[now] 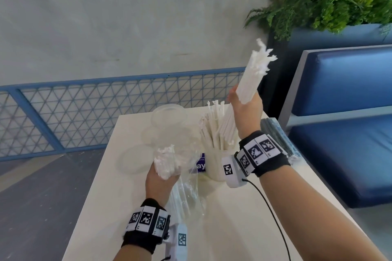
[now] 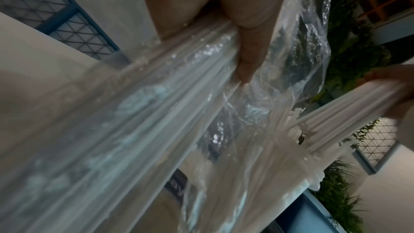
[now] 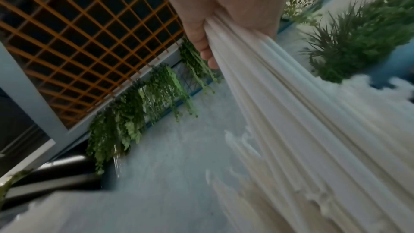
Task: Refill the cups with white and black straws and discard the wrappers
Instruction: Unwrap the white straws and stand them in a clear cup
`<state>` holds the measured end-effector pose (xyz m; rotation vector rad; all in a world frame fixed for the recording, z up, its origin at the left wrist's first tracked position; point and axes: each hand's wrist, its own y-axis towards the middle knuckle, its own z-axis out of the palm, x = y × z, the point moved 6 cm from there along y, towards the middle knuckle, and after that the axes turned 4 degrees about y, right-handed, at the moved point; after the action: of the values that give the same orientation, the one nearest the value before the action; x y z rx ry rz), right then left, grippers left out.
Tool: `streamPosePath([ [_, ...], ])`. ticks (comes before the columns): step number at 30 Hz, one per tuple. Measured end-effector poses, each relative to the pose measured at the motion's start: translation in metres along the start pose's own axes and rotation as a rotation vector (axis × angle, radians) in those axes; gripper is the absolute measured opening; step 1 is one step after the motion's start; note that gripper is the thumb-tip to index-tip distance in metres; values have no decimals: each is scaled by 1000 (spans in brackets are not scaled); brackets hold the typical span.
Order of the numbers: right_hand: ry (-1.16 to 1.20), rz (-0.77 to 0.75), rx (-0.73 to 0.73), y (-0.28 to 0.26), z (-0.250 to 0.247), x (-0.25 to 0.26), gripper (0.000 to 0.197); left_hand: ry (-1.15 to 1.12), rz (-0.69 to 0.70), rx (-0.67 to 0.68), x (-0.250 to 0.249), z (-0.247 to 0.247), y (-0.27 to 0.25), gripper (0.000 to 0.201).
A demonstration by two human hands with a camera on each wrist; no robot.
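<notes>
White paper-wrapped straws everywhere; individual count not possible, but three groups are visible. Group 1: bundle of white straws (image 1: 252, 74) in the right hand (image 1: 244, 108), raised above the tabletop (image 1: 244, 207), tilted up and to the right, grip clenched round the lower end. Right wrist view confirms fingers (image 3: 201, 42) wrapped round that bundle. Group 2: second bundle (image 1: 165, 163) in the left hand (image 1: 161, 182), grip clenched round the straws and their clear plastic wrapper (image 1: 186, 195), which trails down toward the near side. Left wrist view shows a finger (image 2: 246, 59) pressing the plastic against the straws. Group 3: straws standing (image 1: 216, 125) in one white cup (image 1: 216, 165), centre of tabletop, just left of the right wrist. Clear plastic containers (image 1: 169, 116) far-left of the cup; count unclear, at least two, plus one round lid (image 1: 135, 161) lying flat on the left. One pack of dark straws (image 1: 275, 135) at the right edge of the tabletop, partly hidden behind the right wrist. Blue label (image 1: 200, 164) just left of the cup. Blue bench seat (image 1: 343, 133) to the right, potted ferns (image 1: 318, 0) far right, mesh railing (image 1: 106, 108) beyond the tabletop.
</notes>
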<state>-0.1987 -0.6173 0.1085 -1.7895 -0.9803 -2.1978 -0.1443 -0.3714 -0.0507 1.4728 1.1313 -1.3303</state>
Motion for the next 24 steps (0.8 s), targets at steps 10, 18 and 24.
streamPosePath([
  [10, -164, 199, 170, -27, 15, -67, 28, 7, 4, -10, 14, -2, 0, 45],
  [18, -239, 127, 217, -15, 22, -59, 5, -20, -7, 19, 17, 4, 3, 53],
  [24, -242, 93, 190, -30, 9, -57, 32, -15, 14, 27, 16, 3, 3, 50],
])
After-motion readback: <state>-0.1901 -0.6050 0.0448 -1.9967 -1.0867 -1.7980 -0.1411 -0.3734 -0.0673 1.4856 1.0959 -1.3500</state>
